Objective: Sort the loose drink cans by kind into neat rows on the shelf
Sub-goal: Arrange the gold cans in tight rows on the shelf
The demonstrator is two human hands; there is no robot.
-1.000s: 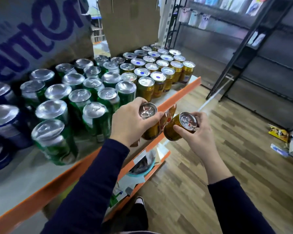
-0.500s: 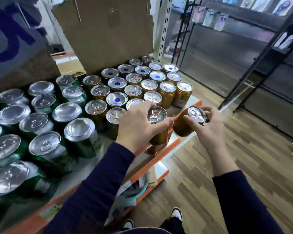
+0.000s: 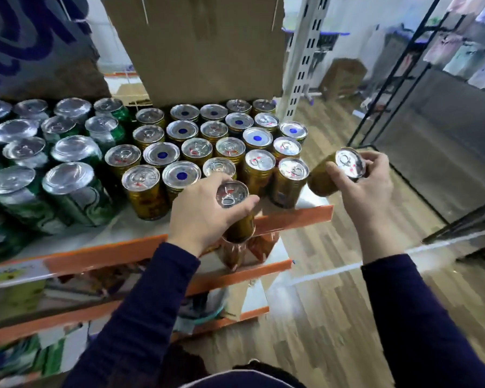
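Left hand (image 3: 199,211) curled round a short gold metal can (image 3: 233,193), upright over the orange front edge of the shelf (image 3: 291,217); right hand (image 3: 367,191) gripping a second gold can (image 3: 347,163), tilted, just beside the front row of gold cans (image 3: 258,166). Could topple that row's end can if set in askew. Both grips as half a second ago, cans barely shifted.

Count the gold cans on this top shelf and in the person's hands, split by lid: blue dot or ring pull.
Blue-dot cans on the shelf: 8
Ring-pull cans on the shelf: 14
Ring-pull cans held: 2, one in the left hand, one in the right hand
Total: 24 gold cans
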